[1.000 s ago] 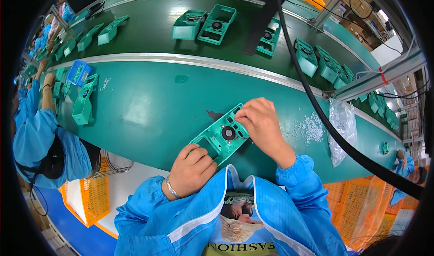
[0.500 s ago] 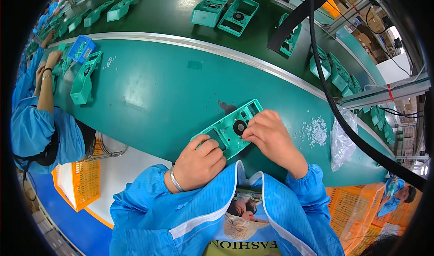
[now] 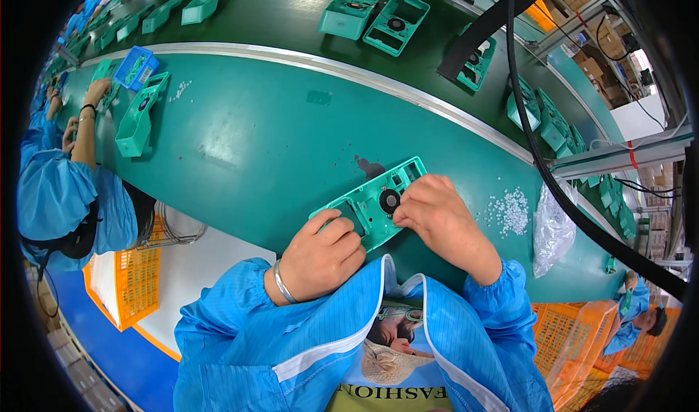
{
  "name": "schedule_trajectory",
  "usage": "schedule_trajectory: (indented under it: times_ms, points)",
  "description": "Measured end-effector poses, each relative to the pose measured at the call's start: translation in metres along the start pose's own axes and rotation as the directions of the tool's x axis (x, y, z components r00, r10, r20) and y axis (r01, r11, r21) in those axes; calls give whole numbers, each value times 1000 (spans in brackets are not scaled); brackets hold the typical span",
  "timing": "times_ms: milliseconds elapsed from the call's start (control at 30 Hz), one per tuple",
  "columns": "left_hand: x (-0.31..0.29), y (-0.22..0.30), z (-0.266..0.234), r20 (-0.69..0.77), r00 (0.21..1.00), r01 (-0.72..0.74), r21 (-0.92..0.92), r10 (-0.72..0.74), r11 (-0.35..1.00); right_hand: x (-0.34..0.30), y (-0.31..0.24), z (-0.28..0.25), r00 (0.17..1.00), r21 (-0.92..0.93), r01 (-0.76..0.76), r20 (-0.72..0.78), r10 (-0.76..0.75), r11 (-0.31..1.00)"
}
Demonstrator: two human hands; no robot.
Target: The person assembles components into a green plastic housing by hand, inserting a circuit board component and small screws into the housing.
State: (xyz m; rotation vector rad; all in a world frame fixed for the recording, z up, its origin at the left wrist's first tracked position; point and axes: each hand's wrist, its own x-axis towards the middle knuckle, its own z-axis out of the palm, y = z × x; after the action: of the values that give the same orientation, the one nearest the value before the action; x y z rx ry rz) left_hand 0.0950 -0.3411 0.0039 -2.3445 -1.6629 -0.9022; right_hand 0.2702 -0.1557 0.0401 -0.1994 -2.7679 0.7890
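A green plastic housing point(image 3: 373, 210) lies tilted on the table in front of me, with a round black speaker-like part point(image 3: 389, 201) set in it. My left hand point(image 3: 324, 255) is closed around the housing's near left end, fingers curled over its edge. Beside the round part, my right hand point(image 3: 440, 219) is pinched at the housing. Whatever sits between those fingertips is too small or hidden to make out. To the right of this hand lies a scattered heap of small white pieces point(image 3: 510, 212), next to a clear plastic bag point(image 3: 555, 223).
Behind a metal rail, a dark green belt carries several green housings point(image 3: 397, 25). At left, a co-worker's hand point(image 3: 98, 90) is near a blue bin point(image 3: 136, 68) and another housing point(image 3: 140, 121). A black cable point(image 3: 561, 193) hangs across the right. Orange crates point(image 3: 138, 281) stand below.
Both my hands stay in almost the same places on the housing. The belt's housings have shifted slightly right. The co-worker's hand has moved toward the blue bin. The view has tilted a little.
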Motion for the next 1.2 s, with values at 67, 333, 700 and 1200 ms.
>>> schedule_trajectory:
  times_ms: [67, 333, 700, 1200]
  points:
    - [-1, -1, -1, 38, 999, 0, -10, 0, 1000, 1, -1, -1, 1000, -13, 18, -6, -18, 1000]
    - [-2, -2, -1, 38, 999, 5, -15, -4, 1000, 6, -1, 1, 999, -109, 52, 10, -52, 993]
    - [-1, -8, 1, 8, 1000, -2, -29, 2, 1000, 6, 28, 3, 982, 128, -89, 176, 66, 988]
    - [-10, -3, 13, -36, 999, 6, -69, -9, 998, 2, 12, -2, 990, 45, -73, 126, 67, 996]
